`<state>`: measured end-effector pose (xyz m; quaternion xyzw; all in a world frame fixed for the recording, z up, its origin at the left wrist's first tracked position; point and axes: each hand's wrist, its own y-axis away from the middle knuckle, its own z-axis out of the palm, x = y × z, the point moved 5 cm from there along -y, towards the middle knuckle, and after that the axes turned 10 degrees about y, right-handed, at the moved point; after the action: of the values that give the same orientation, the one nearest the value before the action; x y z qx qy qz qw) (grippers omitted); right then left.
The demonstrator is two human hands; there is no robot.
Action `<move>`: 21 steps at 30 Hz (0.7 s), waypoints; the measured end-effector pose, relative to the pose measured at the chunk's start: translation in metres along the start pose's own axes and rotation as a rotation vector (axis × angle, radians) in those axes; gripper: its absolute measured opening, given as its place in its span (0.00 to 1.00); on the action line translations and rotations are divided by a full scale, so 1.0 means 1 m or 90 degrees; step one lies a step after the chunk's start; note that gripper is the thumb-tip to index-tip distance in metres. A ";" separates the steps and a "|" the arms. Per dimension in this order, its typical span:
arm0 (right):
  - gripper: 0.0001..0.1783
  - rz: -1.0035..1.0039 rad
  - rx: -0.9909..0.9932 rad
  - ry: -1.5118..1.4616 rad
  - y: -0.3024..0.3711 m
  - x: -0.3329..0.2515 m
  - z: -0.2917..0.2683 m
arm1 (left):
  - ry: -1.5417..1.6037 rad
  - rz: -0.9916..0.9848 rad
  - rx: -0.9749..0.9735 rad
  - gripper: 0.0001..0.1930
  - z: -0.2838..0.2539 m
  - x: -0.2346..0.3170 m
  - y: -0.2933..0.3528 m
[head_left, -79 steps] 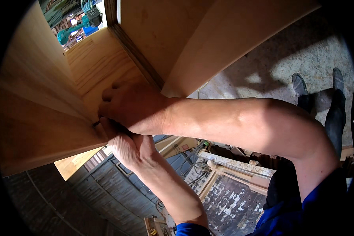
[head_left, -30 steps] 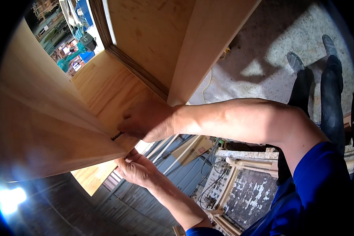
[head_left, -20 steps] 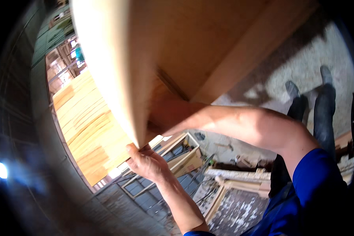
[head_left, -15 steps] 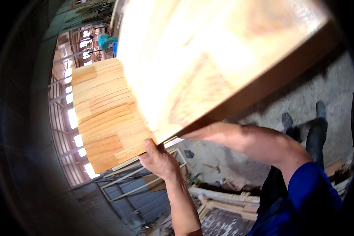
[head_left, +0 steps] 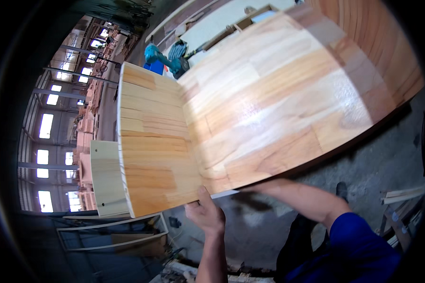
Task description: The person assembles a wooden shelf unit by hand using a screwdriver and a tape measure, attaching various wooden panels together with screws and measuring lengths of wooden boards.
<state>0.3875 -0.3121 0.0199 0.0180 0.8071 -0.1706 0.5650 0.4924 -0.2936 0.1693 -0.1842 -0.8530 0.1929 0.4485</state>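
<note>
A large wooden cabinet part made of joined laminated panels fills the middle of the view. Its broad glossy panel meets a shorter side panel at an angle on the left. My left hand grips the near edge by the corner where they meet, thumb on top and fingers curled beneath. From the lower right my right forearm reaches under the broad panel's near edge, which hides the hand. A pale board with small holes sticks out beyond the side panel.
Teal power tools lie past the far edge, with a blue object beside them. Below left stands a light rectangular frame. Wood scraps are on the right. Stacked lumber lines the hall on the left.
The wooden part has tilted away and now shows more of its broad face, with less glare. The pale board and the power tools have come into clearer view. My left hand keeps its grip.
</note>
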 end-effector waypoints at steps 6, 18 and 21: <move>0.25 0.039 -0.026 0.096 -0.001 0.001 0.005 | -0.017 -0.046 -0.072 0.11 -0.006 0.002 -0.002; 0.24 0.064 -0.110 0.283 0.018 0.006 -0.006 | 0.161 -0.079 -0.079 0.10 -0.007 -0.024 -0.001; 0.20 0.095 -0.252 0.209 0.049 -0.046 -0.037 | 0.159 -0.100 -0.103 0.08 -0.008 -0.026 -0.002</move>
<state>0.3813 -0.2471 0.0614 -0.0058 0.9021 0.0382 0.4298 0.5125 -0.3070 0.1565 -0.1749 -0.8151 0.0638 0.5486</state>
